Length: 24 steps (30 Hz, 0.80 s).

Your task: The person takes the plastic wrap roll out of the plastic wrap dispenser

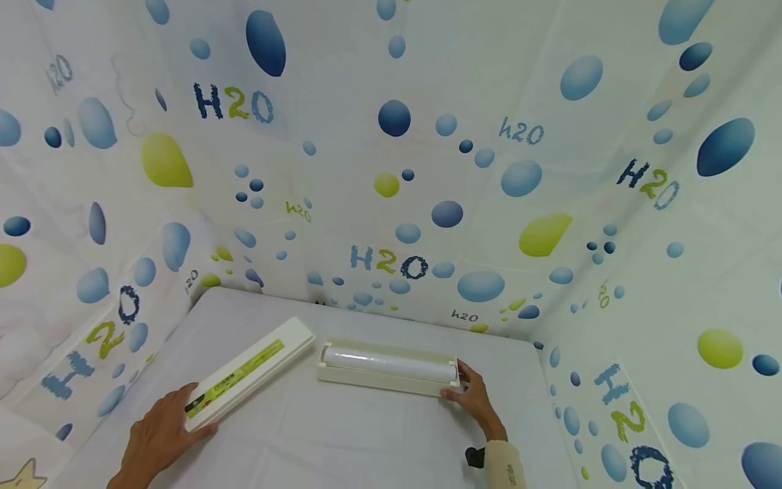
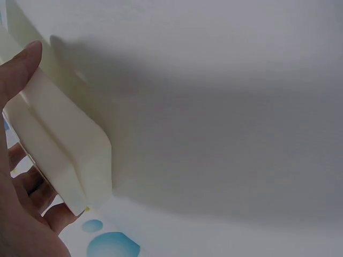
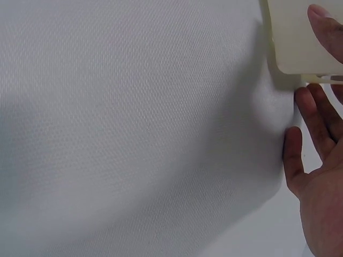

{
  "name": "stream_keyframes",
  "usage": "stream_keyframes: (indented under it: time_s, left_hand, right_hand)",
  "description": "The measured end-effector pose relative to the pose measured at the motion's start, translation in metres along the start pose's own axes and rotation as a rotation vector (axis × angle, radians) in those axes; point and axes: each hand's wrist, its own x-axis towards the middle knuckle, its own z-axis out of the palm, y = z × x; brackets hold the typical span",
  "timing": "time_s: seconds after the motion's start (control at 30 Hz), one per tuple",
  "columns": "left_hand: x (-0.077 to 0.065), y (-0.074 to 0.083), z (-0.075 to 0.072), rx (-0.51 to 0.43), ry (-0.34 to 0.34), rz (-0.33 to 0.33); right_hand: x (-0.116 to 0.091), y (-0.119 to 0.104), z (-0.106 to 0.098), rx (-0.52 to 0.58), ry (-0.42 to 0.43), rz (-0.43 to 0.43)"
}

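Note:
My left hand (image 1: 160,431) grips the near end of a long white lid (image 1: 277,370) with a yellow-green label, tilted on the left side of the table. In the left wrist view the thumb lies over one side of the lid (image 2: 80,128) and the fingers curl under the other. A cream cling film dispenser (image 1: 379,382) lies right of the lid, with a roll of clear film (image 1: 391,363) inside. At its right end, my right hand (image 1: 478,401) holds it between thumb and fingers. The right wrist view shows only one corner of the dispenser (image 3: 297,45).
Both things are on a table with a white cloth (image 1: 342,441). A white curtain (image 1: 342,176) printed with blue and green drops and "H2O" hangs behind and along both sides. Beside the right sleeve (image 1: 504,465) a small black object (image 1: 474,457) shows at the wrist.

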Motion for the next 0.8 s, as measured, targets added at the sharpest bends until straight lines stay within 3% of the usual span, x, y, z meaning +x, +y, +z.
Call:
stream_keyframes:
  time_s: [0.1, 0.5, 0.8]
  left_hand:
    - [-0.0036, -0.0033, 0.002, 0.012, -0.035, -0.029]
    - [-0.0097, -0.0053, 0.0079, 0.011, -0.069, -0.077]
    - [-0.0108, -0.0061, 0.0084, 0.022, -0.062, -0.068]
  right_hand:
    - [0.001, 0.0014, 0.0002, -0.001, -0.006, -0.003]
    - [0.0028, 0.0062, 0.002, 0.013, -0.014, 0.037]
    - [0.0006, 0.004, 0.0018, 0.007, -0.006, 0.027]
